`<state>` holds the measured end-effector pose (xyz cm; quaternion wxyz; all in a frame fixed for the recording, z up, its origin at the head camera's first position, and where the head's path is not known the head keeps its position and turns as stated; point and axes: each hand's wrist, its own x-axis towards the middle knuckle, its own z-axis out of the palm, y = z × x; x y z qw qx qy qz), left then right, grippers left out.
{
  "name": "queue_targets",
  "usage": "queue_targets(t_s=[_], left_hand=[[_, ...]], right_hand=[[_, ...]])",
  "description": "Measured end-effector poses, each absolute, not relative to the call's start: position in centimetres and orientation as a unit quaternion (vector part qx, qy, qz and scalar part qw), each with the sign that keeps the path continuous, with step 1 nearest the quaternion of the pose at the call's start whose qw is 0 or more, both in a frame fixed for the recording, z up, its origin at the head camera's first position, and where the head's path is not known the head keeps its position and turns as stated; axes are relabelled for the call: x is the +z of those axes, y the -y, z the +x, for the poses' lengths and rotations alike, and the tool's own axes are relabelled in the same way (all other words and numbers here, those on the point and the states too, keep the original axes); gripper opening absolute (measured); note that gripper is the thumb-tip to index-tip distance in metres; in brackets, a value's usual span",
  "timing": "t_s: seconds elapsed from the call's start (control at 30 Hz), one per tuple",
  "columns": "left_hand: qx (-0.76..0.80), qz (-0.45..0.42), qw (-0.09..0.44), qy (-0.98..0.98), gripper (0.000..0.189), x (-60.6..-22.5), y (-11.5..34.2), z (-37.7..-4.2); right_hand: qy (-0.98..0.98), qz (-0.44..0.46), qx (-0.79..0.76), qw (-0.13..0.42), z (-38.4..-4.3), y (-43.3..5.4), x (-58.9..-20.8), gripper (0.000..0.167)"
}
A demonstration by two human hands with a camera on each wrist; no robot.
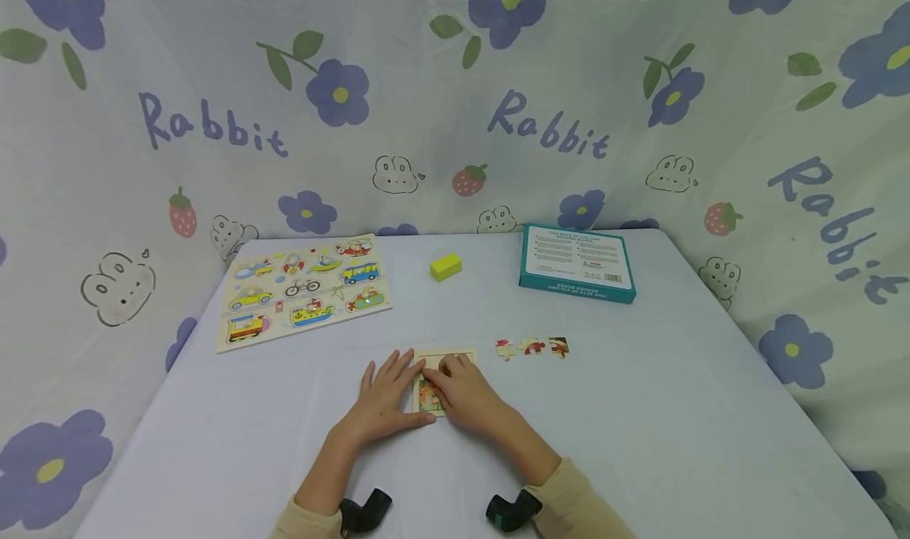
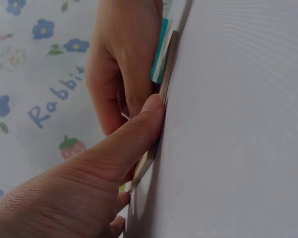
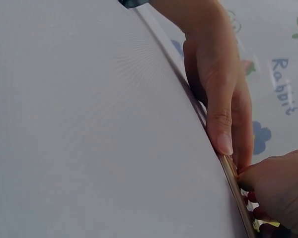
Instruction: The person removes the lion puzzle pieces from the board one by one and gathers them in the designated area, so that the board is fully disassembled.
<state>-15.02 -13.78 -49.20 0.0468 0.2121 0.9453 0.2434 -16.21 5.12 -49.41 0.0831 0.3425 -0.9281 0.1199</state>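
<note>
A small wooden puzzle tray (image 1: 430,356) lies flat on the table between the hands, with part of a coloured picture (image 1: 429,397) showing at its lower left. Alongside its left edge my left hand (image 1: 384,403) lies with fingers spread and thumb stretched to the near edge; the left wrist view shows that thumb (image 2: 139,130) against the tray's rim. Over the tray's right half my right hand (image 1: 471,395) has its fingers and thumb bent down, pinching a puzzle piece that they mostly hide. Three loose puzzle pieces (image 1: 533,347) lie in a row to the right.
A vehicle picture board (image 1: 330,286) lies at the back left. A yellow block (image 1: 445,267) sits at the back middle, and a teal flat box (image 1: 577,262) at the back right. A printed curtain (image 1: 441,128) surrounds the white table (image 1: 682,412).
</note>
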Motion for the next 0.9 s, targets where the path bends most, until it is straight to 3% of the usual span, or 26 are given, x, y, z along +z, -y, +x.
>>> queue_targets(t_s=[0.2, 0.43, 0.9], left_hand=[[0.244, 0.212, 0.045, -0.945, 0.089, -49.24, 13.79, -15.02], [0.242, 0.209, 0.038, -0.947, 0.089, -49.34, 13.69, -15.03], [0.244, 0.209, 0.041, -0.946, 0.089, -49.42, 13.68, -15.09]], right_hand=[[0.931, 0.334, 0.115, 0.088, -16.12, -4.66, -49.3, 0.031], [0.931, 0.323, 0.164, 0.048, -16.36, -4.6, -49.3, 0.031], [0.921, 0.321, 0.214, 0.056, -16.38, -4.69, -48.99, 0.023]])
